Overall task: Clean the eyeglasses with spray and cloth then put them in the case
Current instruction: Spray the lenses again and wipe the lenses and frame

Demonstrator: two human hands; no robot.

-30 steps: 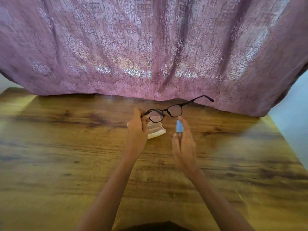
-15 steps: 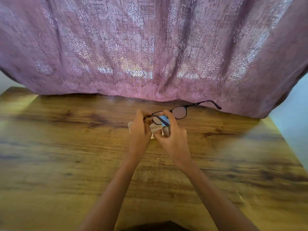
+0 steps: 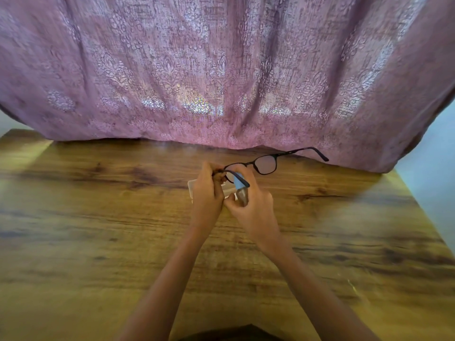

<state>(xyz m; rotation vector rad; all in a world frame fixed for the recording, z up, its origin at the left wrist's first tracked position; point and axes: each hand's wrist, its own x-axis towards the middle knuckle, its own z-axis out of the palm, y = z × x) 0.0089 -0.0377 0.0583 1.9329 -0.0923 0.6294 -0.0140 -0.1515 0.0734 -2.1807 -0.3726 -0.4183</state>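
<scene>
Dark-framed eyeglasses [image 3: 267, 164] hang above the wooden table, one temple arm stretched out to the right. My left hand [image 3: 208, 195] pinches the frame at its left end. My right hand [image 3: 251, 205] is closed around a small spray bottle with a light blue cap [image 3: 239, 182], the cap close to the left lens. A white case [image 3: 230, 191] lies on the table behind both hands, mostly hidden by them. No cloth shows in the head view.
A pink patterned curtain [image 3: 221, 70] hangs along the far edge of the wooden table [image 3: 98, 230]. A pale wall [image 3: 433, 183] stands past the table's right edge.
My right hand moved left and up with the spray bottle, from apart from the glasses to right against the left lens. The glasses tilted slightly lower on the right.
</scene>
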